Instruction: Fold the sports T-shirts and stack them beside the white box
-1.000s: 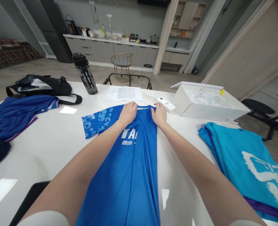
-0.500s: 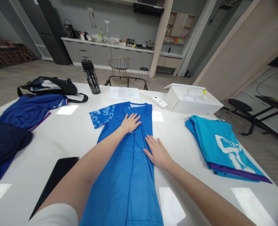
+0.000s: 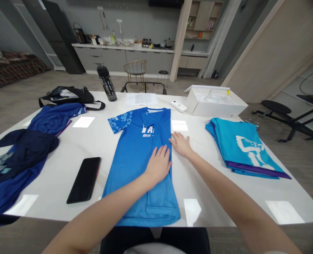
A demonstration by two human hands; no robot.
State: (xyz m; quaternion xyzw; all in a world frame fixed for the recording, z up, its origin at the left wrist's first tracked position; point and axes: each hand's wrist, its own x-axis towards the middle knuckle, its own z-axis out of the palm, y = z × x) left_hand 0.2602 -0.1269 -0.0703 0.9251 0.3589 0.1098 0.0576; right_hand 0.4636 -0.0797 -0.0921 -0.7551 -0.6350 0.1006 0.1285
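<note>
A blue sports T-shirt (image 3: 133,158) with white lettering and a cloud-patterned sleeve lies folded lengthwise on the white table (image 3: 198,180). My left hand (image 3: 158,166) rests flat on its lower half, fingers spread, gripping nothing. My right hand (image 3: 181,144) lies palm down on the table, its fingertips at the shirt's right edge. It holds nothing. The shirt's hem reaches the near table edge.
A black phone (image 3: 83,180) lies left of the shirt, beside dark blue garments (image 3: 26,155). Farther back are a black bag (image 3: 71,95), water bottle (image 3: 107,83), paper sheet (image 3: 141,99), white device (image 3: 178,106) and white box (image 3: 216,103). A folded turquoise shirt (image 3: 242,148) lies right.
My left hand has slid down the shirt toward the hem, and my right hand has moved up to the shirt's edge. The view has tilted up, showing more of the table.
</note>
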